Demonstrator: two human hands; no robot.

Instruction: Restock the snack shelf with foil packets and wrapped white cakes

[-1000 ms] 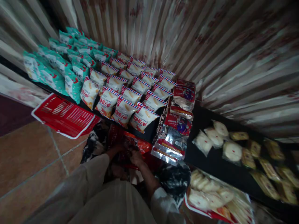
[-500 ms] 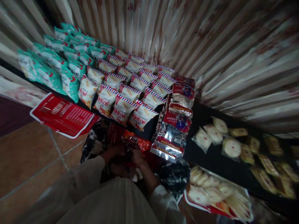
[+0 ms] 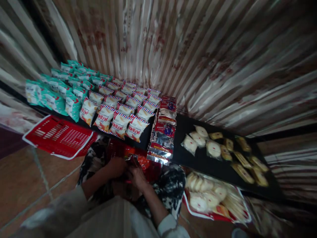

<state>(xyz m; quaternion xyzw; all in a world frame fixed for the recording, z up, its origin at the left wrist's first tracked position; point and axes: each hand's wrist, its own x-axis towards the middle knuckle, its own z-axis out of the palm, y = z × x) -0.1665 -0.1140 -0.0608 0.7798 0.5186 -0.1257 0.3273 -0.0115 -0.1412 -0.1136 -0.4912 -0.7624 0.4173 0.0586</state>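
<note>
My left hand [image 3: 118, 167] and my right hand [image 3: 136, 176] are close together over my lap, at a red basket [image 3: 155, 172] between my knees. Both look closed, with the fingers curled and partly in shadow. A small dark, shiny packet [image 3: 133, 160] shows at the fingertips, though its kind is too dim to make out. Orange-red packets [image 3: 145, 162] lie in the basket just beyond my hands. Directly above, white snack bags [image 3: 119, 125] with striped tops stand in rows on a black board. Flat silver-and-red pouches [image 3: 162, 140] are stacked to their right.
Teal snack bags [image 3: 55, 99] fill the board's left end. Round white packs [image 3: 213, 149] and small yellow packs [image 3: 242, 160] lie on the right of the black board [image 3: 183, 145]. Red baskets flank me: one on the left [image 3: 59, 135], another full of packs [image 3: 213, 216]. Pleated curtain hangs behind.
The view has tilted and shifted, so the goods appear lower and farther left. My hands remain together over the basket, and the dark packet shows more clearly between them.
</note>
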